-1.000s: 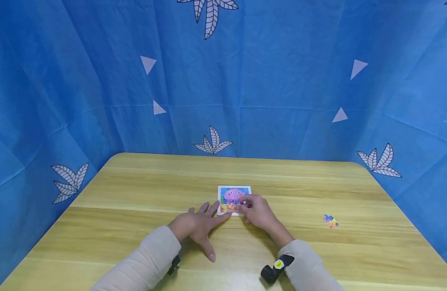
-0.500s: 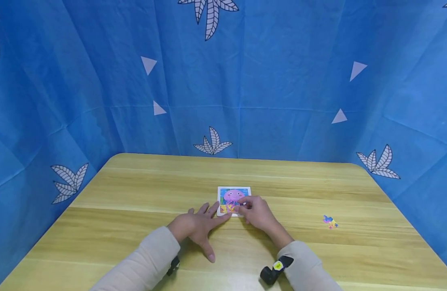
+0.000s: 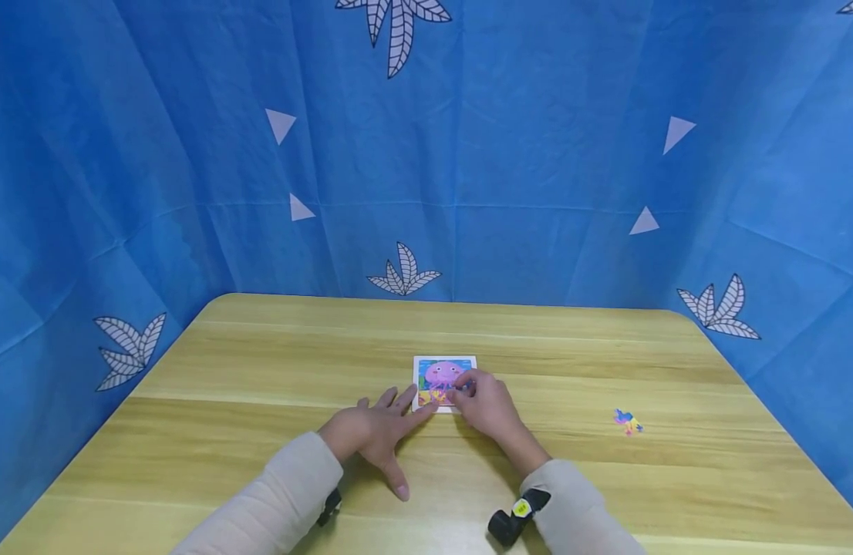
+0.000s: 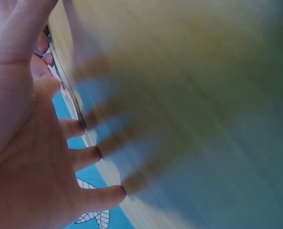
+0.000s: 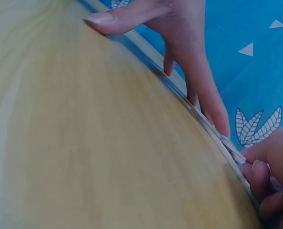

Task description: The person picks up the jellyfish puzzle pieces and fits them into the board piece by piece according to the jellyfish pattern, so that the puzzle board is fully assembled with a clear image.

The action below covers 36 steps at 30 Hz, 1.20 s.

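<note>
A small square jigsaw puzzle (image 3: 443,371) with a white border and a pink octopus-like picture lies on the table. My left hand (image 3: 379,433) rests palm down at its lower left, fingers spread, the fingertips at the border. In the left wrist view that hand (image 4: 39,148) shows straight, separated fingers on the tabletop. Over the puzzle's lower right, my right hand (image 3: 490,407) pinches a small puzzle piece between thumb and forefinger. The right wrist view shows the piece's thin edge at the fingertips of the right hand (image 5: 275,164); its face is mostly hidden.
Loose blue, pink and yellow puzzle material (image 3: 628,422) lies to the right on the wooden table (image 3: 295,347); whether one piece or more, I cannot tell. A blue curtain (image 3: 537,154) with leaf prints hangs behind the table.
My right wrist has swung slightly left while its fingertips stay over the puzzle's lower right. The left hand stays in place. The head view has shifted slightly.
</note>
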### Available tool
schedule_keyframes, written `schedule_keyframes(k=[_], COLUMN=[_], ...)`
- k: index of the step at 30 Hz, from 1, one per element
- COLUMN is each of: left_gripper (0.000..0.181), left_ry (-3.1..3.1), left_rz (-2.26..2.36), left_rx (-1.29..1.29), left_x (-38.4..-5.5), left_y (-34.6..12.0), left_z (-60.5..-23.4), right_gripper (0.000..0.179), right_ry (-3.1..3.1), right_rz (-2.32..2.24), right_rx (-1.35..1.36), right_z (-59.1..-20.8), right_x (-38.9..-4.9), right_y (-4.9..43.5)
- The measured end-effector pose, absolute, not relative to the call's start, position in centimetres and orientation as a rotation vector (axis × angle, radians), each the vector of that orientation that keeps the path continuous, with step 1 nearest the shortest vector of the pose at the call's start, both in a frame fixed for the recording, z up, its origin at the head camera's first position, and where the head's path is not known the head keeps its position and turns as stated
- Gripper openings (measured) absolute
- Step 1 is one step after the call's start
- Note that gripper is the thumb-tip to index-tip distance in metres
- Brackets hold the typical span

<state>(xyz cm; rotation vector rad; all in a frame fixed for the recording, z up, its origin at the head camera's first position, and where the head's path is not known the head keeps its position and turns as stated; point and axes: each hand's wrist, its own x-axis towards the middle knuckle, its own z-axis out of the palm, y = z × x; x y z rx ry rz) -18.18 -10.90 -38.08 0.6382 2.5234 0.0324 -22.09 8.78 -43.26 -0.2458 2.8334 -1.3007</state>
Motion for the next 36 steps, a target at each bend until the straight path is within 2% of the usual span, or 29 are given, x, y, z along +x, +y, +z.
schedule_keyframes(k=[10,26,36], left_gripper=[0.126,0.123,0.123], left_ry=[2.527,2.519,2.530], left_rz=[0.007,0.032,0.030], left_rx=[0.634,0.620,0.631], left_x=[-18.24,-18.35,-18.10], left_y=[-10.70,-10.69,-10.74], left_z=[-37.92,-37.94,-37.88], right_gripper=[0.014,0.015,0.009], right_ry=[2.784,2.897,2.805], right_rz=[-1.298,-1.192,-1.386], right_rx=[-0.128,-0.191,-0.231], right_z=[-42.87,-43.08,-43.52], right_x=[-22.23,-22.19,-22.20], right_y=[8.61,8.55,9.31])
